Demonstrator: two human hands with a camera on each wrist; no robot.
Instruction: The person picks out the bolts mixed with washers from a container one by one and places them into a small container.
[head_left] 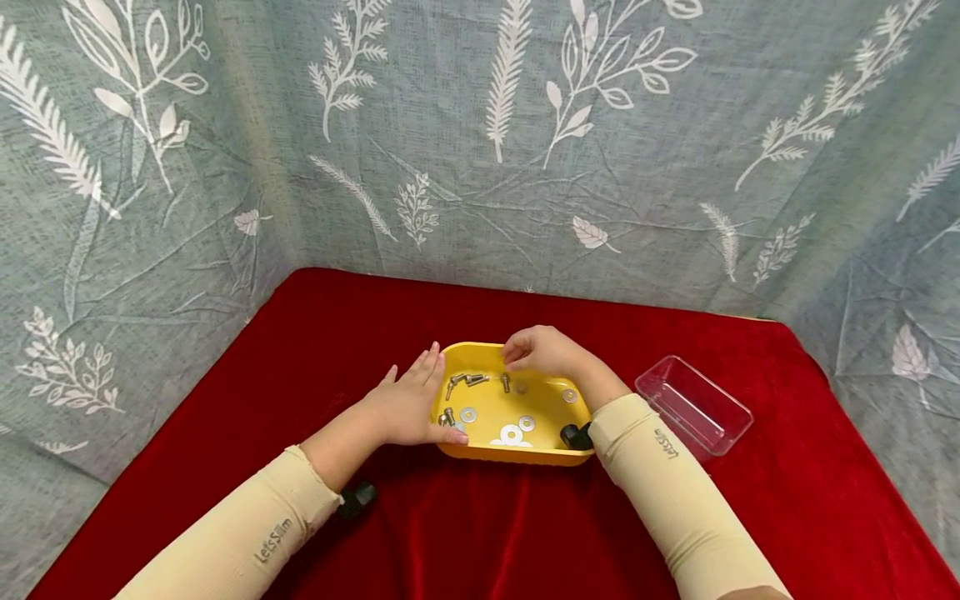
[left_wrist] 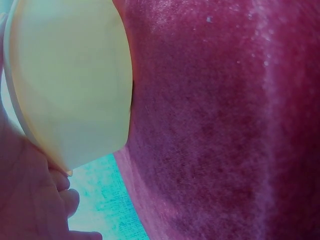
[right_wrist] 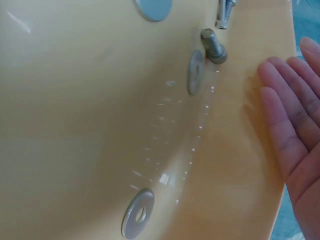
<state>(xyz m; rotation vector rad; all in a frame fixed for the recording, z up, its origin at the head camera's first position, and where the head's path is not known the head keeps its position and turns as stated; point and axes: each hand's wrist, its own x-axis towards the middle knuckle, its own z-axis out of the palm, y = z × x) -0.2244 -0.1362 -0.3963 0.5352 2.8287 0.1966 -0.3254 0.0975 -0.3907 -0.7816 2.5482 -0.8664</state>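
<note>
A yellow plastic tray (head_left: pixel 517 457) sits on the red cloth. Against its left end rests my left hand (head_left: pixel 408 408), with fingers straight along the side and the thumb over the front rim. My right hand (head_left: pixel 551 350) hovers over the far rim with fingers loosely bent; the right wrist view shows nothing held between them. Metal bolts (head_left: pixel 476 380) lie near the tray's far left corner, and another bolt (right_wrist: pixel 214 46) stands close to the far wall beside a washer (right_wrist: pixel 195 72). Several flat washers (head_left: pixel 512 434) are spread over the tray floor.
To the right of the tray stands a clear plastic box (head_left: pixel 694 406), partly behind the right forearm. Red cloth (head_left: pixel 360 317) covers the table. Grey-green curtains (head_left: pixel 457 192) with white leaf prints hang behind and at both sides.
</note>
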